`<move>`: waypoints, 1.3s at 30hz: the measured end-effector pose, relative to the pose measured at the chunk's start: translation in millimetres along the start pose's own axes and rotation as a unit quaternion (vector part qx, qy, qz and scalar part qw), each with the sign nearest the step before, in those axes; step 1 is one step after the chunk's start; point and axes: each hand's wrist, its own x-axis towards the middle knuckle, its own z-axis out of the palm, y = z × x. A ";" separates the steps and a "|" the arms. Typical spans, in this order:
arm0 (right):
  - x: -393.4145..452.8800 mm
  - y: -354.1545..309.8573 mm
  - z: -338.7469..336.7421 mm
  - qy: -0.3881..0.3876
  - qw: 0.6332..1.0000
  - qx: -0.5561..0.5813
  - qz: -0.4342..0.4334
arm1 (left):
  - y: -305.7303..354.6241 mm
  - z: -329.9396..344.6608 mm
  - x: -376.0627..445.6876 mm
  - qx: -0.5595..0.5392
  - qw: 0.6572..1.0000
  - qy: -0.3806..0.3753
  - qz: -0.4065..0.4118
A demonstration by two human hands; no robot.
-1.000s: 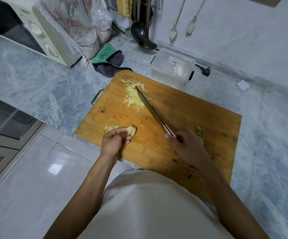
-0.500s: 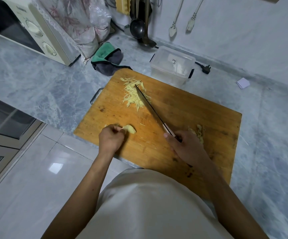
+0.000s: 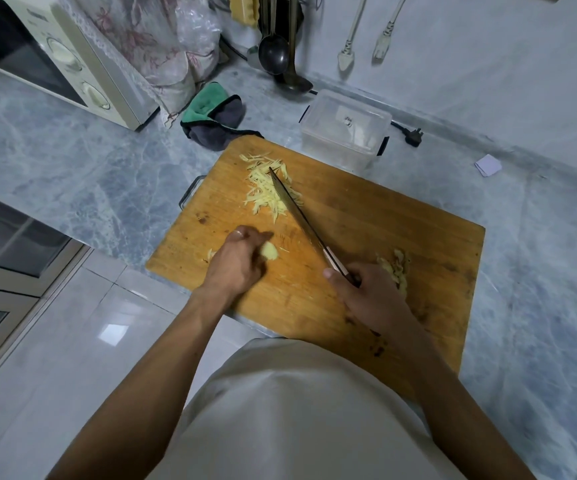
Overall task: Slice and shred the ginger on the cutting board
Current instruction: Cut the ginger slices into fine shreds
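On the wooden cutting board [image 3: 366,230], the left hand [image 3: 237,263] pinched a pale ginger chunk [image 3: 269,251]; the right hand [image 3: 366,296] gripped the long knife [image 3: 297,216]. The small chunk could slip, exposing fingertips.

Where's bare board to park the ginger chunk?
Free: the board's stretch right of the knife, behind the peel scraps, and its near edge between both wrists. Crowded: the shred pile under the blade tip, and around the left hand.

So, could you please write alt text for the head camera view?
A person's left hand holds a ginger piece on a wooden cutting board while the right hand grips a knife, its tip over shredded ginger. A clear container stands behind.
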 end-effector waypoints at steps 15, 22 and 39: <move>-1.1 2.5 3.1 0.017 1.000 0.013 0.011 | -7.2 2.6 7.8 -0.057 0.997 0.035 -0.050; 4.1 -7.2 -0.4 0.044 0.999 0.027 0.004 | 1.2 7.0 -6.5 -0.062 0.996 0.060 0.001; 5.2 7.3 -1.4 0.039 0.999 0.029 -0.009 | 17.8 -6.2 15.1 -0.344 0.901 -0.013 -0.265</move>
